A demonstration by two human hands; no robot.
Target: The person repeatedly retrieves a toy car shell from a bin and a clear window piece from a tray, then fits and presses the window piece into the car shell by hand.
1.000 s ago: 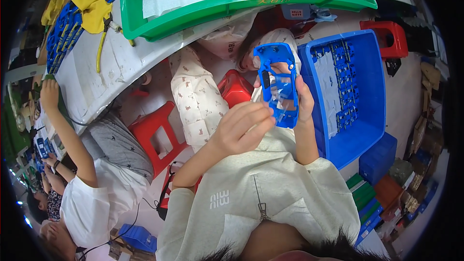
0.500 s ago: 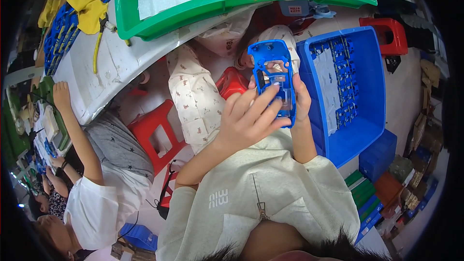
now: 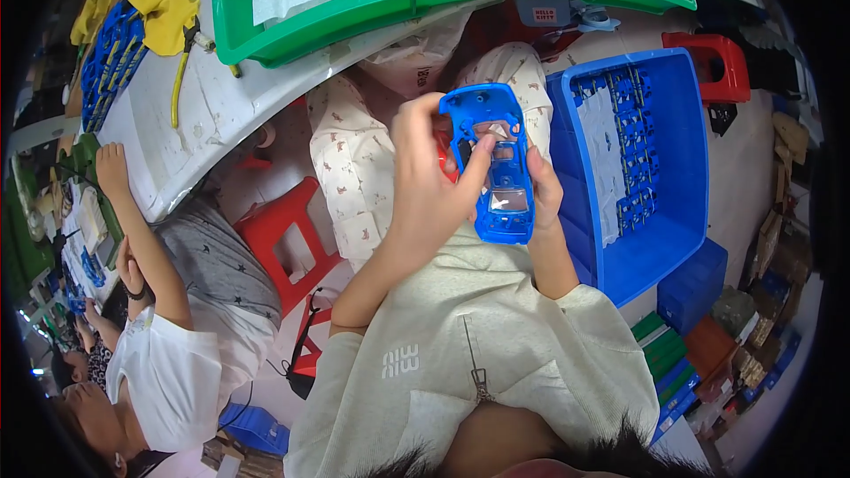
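Above my lap I hold a blue plastic toy car body shell [image 3: 482,106], its hollow inside turned toward me. Clear window pieces [image 3: 509,201] sit inside it. My left hand [image 3: 423,173] grips the shell's upper left edge, thumb reaching into the inside near the upper window opening, other fingers behind the shell. Along the right edge, my right hand [image 3: 546,193] closes on the shell, with its thumb showing and most fingers hidden underneath.
To my right stands a blue crate [image 3: 682,212] with rows of blue car parts and white sheeting. Ahead, a green tray [image 3: 398,4] rests on the white table [image 3: 150,137]. Pliers [image 3: 181,80] lie there. A co-worker [image 3: 168,372] sits left, beside a red stool [image 3: 288,235].
My left hand has drawn back from spread fingers over the shell's inside to a grip on its upper left edge. The shell has shifted slightly left and down.
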